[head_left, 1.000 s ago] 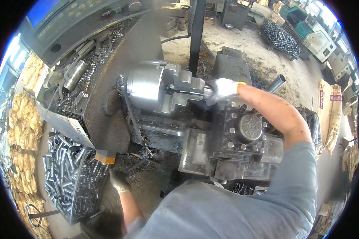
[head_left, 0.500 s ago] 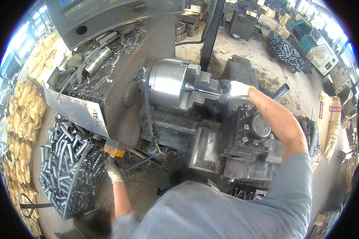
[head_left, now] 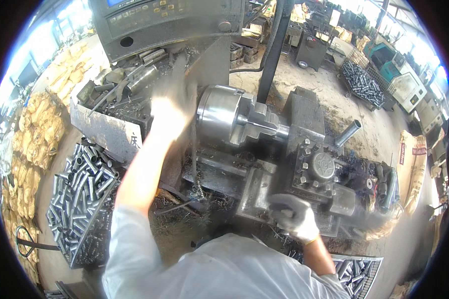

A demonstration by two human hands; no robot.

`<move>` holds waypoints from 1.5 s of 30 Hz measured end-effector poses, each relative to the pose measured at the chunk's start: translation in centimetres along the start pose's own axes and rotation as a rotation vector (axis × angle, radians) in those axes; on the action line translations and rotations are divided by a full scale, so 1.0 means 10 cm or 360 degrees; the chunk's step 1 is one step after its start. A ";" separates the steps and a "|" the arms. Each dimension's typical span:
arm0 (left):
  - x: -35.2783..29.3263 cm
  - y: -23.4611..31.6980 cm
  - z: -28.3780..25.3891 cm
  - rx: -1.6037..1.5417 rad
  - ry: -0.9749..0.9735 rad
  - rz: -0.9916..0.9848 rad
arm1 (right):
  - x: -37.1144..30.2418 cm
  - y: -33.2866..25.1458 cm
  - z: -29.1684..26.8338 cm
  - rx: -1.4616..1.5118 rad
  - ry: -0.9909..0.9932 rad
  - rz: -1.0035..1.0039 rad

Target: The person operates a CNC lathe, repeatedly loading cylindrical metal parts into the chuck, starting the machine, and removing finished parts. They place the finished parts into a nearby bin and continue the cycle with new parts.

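Note:
My left hand [head_left: 177,97], in a pale glove, is raised in front of the machine's control panel [head_left: 169,25], left of the lathe chuck [head_left: 219,112]. Motion smears its fingers. From the chuck's stepped jaws a short shiny metal tube [head_left: 283,131] sticks out to the right. Low by the machine's carriage, my right hand [head_left: 295,218] wears a white glove with dark, dirty fingers. Those fingers are curled in; whatever they hold, if anything, is hidden. Just above that hand stands the square tool post [head_left: 322,167] with its bolts.
A bin of cut metal tubes [head_left: 80,187] stands at the left, and another crate of tubes [head_left: 356,274] at the lower right. An upright pipe handle [head_left: 349,132] juts beyond the tool post. Metal chips lie under the chuck. Stacked sacks [head_left: 30,134] line the left side.
My right hand has left the chuck area and come down toward me beside the carriage. The left hand has risen from the orange-yellow block near the bin up toward the panel.

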State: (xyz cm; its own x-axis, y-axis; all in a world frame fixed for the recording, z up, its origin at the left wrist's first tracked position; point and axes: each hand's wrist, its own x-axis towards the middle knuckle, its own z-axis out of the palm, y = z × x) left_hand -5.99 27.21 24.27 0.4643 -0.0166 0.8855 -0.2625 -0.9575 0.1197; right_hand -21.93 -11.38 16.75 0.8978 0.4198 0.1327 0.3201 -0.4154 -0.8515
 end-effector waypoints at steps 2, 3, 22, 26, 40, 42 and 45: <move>0.60 -0.09 0.41 0.0234 -0.0327 -0.0250 | -0.09 0.17 0.14 0.0149 -0.0096 0.0187; 0.83 -0.15 0.58 0.0455 -0.0499 -0.0319 | -0.14 0.25 0.18 0.0256 -0.0103 0.0168; -5.45 1.80 -2.69 -0.0051 -0.1101 -0.2635 | -0.20 0.67 1.89 0.0276 -0.1289 0.0077; -6.72 3.03 -4.62 0.0773 -0.0065 -0.3346 | -0.54 -0.01 3.08 -0.0085 -0.1768 -0.0467; -7.50 7.33 -5.30 0.3162 0.4088 -0.2152 | -4.13 -3.21 5.62 0.0066 -0.3280 -0.2598; -7.44 7.64 -5.25 0.3590 0.4225 -0.1824 | -4.56 -3.53 5.83 0.0163 -0.3284 -0.2628; -7.48 8.03 -5.19 0.3584 0.3992 -0.2479 | -5.08 -3.97 6.18 0.0530 -0.3538 -0.2456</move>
State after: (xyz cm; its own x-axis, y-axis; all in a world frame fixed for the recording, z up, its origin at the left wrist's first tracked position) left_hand -105.68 -33.54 -9.04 -0.4205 -0.9071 0.0186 -0.4739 0.2370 0.8481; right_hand -98.91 33.62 12.46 -0.9894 -0.0397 0.1396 -0.1339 0.6201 -0.7730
